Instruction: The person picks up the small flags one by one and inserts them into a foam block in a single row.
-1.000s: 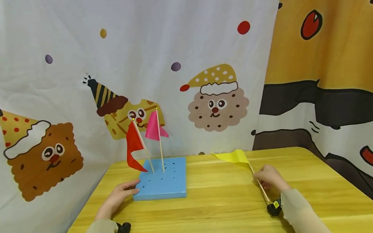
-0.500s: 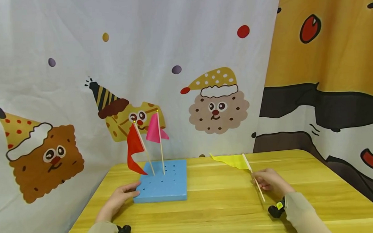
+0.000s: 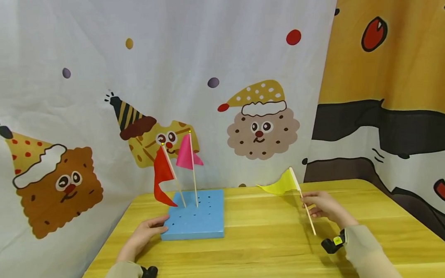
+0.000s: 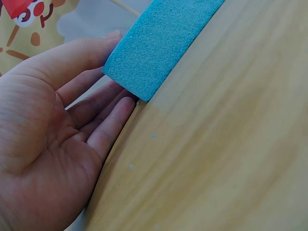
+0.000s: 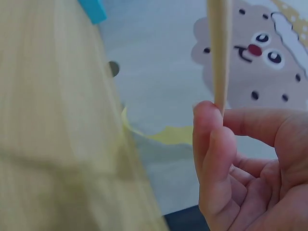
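Closest to the camera were the two sleeves, each with a small black wrist camera, sitting at the near edge of the yellow wooden counter (image 3: 264,249). Using the blue foam block (image 3: 196,221) as the landmark: the left hand (image 3: 146,233) lay flat on the counter right at the block's near-left corner, fingers straight and relaxed, fingertips (image 4: 120,103) touching the block's side and holding nothing. The left wrist view showed the palm open, with the block's corner resting against those fingers.

Well off to the right of the block, the right hand (image 3: 322,207) was pinching the thin wooden stick of a yellow flag (image 3: 280,186) between thumb and fingers. The stick was lifted off the counter and tilted, its lower end pointing down toward the counter, and the yellow pennant hung out to the left, on the block's side. In the right wrist view the stick (image 5: 219,53) rose straight up out of the fingertips.

Standing in the block's far-left holes were a red flag (image 3: 161,175), leaning left, and a pink flag (image 3: 186,155), pretty much upright, just beside each other.

Behind the block hung a cartoon cookie curtain (image 3: 224,93).
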The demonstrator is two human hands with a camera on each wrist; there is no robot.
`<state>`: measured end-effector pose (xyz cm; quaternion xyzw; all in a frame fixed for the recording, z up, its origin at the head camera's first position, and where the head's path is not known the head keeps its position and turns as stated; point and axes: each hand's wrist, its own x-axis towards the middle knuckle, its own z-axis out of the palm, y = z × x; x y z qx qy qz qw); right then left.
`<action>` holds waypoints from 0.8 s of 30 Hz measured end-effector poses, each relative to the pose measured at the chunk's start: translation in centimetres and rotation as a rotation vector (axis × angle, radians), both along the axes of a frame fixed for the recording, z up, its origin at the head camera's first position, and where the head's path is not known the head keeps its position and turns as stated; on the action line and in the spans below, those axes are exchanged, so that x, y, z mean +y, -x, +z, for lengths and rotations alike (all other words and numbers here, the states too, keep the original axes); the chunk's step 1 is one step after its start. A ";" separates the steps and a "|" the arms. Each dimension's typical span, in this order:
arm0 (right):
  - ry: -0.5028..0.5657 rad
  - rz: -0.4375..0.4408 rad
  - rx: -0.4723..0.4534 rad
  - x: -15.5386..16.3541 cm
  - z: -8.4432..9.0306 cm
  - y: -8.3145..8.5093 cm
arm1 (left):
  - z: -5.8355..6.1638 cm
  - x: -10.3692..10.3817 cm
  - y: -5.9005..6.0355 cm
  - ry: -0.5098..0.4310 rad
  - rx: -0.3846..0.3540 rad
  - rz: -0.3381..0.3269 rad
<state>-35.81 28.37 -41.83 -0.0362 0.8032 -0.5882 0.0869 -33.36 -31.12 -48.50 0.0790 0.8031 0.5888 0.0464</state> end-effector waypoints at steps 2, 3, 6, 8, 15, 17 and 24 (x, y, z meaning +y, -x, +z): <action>0.000 0.006 0.014 -0.2 0.8 -0.1 | 0.0 0.0 0.1 0.000 0.005 -0.006; -0.003 0.015 0.023 -0.4 1.2 -0.1 | -0.1 0.0 0.1 0.001 0.006 -0.008; -0.006 0.017 0.046 -0.9 2.5 -0.1 | -0.1 0.0 0.1 0.009 0.007 -0.007; -0.013 0.019 0.065 -1.2 3.2 -0.1 | -0.1 0.0 0.1 0.018 0.007 -0.005; -0.052 0.034 0.130 -3.2 5.3 0.3 | 0.0 -0.3 -0.2 0.010 -0.005 0.010; -0.058 0.030 0.148 -4.1 5.5 0.4 | 0.0 -0.3 -0.2 0.011 -0.001 0.014; -0.049 0.083 0.222 -8.5 5.3 0.0 | 0.0 -0.1 0.0 0.015 0.018 -0.025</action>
